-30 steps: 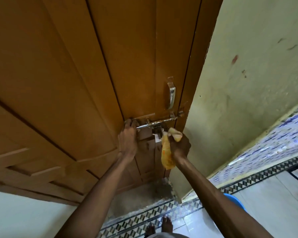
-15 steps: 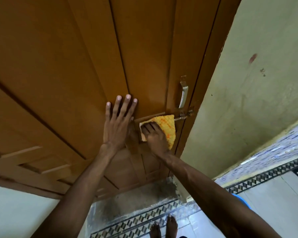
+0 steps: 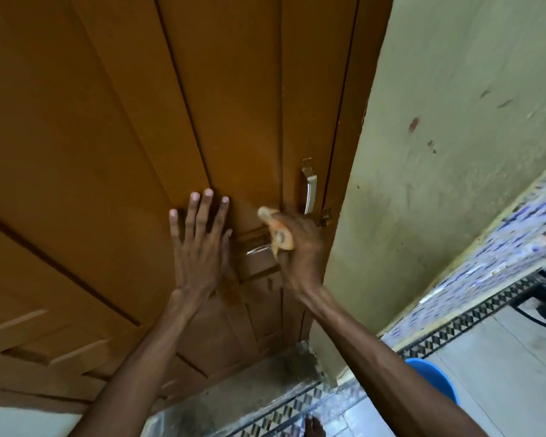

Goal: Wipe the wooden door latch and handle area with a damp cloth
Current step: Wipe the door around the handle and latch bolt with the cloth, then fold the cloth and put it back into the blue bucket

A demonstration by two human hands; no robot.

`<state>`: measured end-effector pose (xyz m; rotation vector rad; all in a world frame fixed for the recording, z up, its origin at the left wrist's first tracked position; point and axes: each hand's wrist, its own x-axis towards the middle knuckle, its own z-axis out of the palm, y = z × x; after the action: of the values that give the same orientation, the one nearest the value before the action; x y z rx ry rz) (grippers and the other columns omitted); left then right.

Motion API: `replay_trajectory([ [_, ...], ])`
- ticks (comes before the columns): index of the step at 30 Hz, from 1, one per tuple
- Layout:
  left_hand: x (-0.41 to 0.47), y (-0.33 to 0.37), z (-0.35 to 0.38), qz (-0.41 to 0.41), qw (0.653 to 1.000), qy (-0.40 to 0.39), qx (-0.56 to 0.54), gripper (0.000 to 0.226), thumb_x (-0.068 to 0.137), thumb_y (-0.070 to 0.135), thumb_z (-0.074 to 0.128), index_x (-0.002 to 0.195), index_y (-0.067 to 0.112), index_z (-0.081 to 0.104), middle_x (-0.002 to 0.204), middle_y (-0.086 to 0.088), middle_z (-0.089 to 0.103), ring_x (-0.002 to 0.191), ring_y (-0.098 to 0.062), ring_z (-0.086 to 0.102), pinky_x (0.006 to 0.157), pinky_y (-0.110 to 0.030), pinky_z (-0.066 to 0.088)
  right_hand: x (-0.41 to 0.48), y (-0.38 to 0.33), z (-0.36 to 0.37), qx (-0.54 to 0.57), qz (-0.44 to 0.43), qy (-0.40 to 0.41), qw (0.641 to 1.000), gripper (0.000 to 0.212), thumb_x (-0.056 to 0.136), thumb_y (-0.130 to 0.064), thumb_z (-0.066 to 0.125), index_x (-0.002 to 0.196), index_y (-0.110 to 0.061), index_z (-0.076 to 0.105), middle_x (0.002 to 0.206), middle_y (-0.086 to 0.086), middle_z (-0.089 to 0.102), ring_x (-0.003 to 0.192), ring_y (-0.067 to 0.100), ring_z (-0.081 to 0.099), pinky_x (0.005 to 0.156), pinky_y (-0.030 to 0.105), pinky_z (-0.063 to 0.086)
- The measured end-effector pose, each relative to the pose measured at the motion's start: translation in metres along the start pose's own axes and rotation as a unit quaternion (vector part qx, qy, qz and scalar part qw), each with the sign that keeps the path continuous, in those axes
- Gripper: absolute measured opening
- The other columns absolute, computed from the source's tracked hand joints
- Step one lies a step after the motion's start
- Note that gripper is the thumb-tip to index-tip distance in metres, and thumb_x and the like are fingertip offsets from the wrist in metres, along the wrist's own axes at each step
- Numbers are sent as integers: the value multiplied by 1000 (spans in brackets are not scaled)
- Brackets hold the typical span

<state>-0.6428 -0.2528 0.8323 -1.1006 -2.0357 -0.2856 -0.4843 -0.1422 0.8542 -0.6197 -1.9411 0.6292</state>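
Wooden door point(image 3: 108, 152) beside green wall point(image 3: 454, 152): left hand point(image 3: 199, 247) splayed flat, right hand point(image 3: 300, 244) clutching cloth point(image 3: 279, 234).

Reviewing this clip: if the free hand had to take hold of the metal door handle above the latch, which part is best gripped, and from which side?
Probably the handle's bowed middle. It is an upright metal bar fixed at both ends, apparently arching off the door, so fingers could hook behind it from the left; the right side sits close against the frame, and the right hand with the cloth crowds its lower end.
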Motion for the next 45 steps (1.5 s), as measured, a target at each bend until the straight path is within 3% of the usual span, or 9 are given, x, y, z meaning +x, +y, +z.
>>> replay_trajectory([
  [4, 53, 11, -14, 9, 998, 52, -29, 62, 104, 36, 51, 159, 16, 29, 166, -8, 6, 155, -23, -7, 124, -50, -5, 70, 3, -30, 10, 20, 214, 976, 26, 83, -10, 73, 109, -6, 68, 105, 9, 63, 93, 22, 59, 76, 19, 47],
  [10, 80, 11, 3, 16, 997, 66, 31, 64, 106, 45, 42, 162, 23, 19, 166, -7, 3, 153, -18, -17, 123, -47, -14, 76, 25, 20, -159, 90, 97, 978, 52, 68, -21, 82, 112, -4, 60, 109, 17, 61, 98, 28, 59, 77, 33, 51],
  [24, 82, 10, 20, 34, 991, 112, 70, 66, 104, 48, 42, 161, 22, 21, 168, -5, -11, 155, -19, -10, 124, -49, -12, 45, 75, 30, -32, 166, 67, 983, 45, 85, -28, 70, 116, -3, 49, 105, 18, 58, 94, 32, 61, 76, 47, 57],
  [27, 79, 10, 15, 33, 993, 89, 72, 67, 104, 48, 42, 162, 21, 18, 168, -6, -12, 155, -19, -13, 123, -49, -13, 19, 94, 23, -26, 191, -9, 981, 38, 90, -56, 50, 106, -22, 44, 99, 4, 57, 88, 21, 59, 74, 45, 55],
  [33, 66, 44, -28, -45, 989, 2, -144, 61, 105, 39, 47, 157, 10, 33, 165, -13, 21, 155, -28, 13, 125, -53, 7, 39, 42, -49, 243, 280, -45, 928, 15, 86, -29, 71, 100, -25, 66, 93, -8, 71, 84, -3, 68, 74, 19, 55],
  [36, 25, 86, -67, -157, 892, -113, -408, 60, 102, 58, 31, 141, 18, 54, 136, 6, 57, 126, -15, 55, 104, -35, 47, 19, 30, -92, 405, 370, -117, 828, 40, 81, -34, 71, 114, -11, 67, 106, 9, 75, 97, 22, 72, 82, 37, 59],
  [39, -21, 130, -94, -243, 763, -268, -536, 58, 90, 74, 34, 120, 34, 63, 109, 18, 68, 101, -5, 65, 82, -19, 47, -15, 40, -114, 404, 444, -127, 790, 52, 80, -42, 71, 116, -6, 64, 104, 16, 74, 95, 29, 73, 77, 39, 59],
  [42, -67, 179, -98, -374, 594, -335, -629, 27, 96, 47, 62, 104, 22, 67, 101, -1, 72, 97, -15, 65, 82, -29, 48, -60, 65, -132, 320, 538, -177, 759, 86, 72, -70, 68, 126, -5, 56, 114, 21, 69, 96, 31, 72, 77, 43, 60],
  [45, -108, 231, -107, -479, 527, -329, -620, 6, 95, 7, 66, 101, 9, 67, 98, -16, 72, 85, -18, 68, 77, -29, 52, -104, 92, -171, 368, 601, -232, 670, 70, 90, -67, 43, 120, -9, 66, 112, 18, 72, 99, 29, 72, 83, 42, 59],
])
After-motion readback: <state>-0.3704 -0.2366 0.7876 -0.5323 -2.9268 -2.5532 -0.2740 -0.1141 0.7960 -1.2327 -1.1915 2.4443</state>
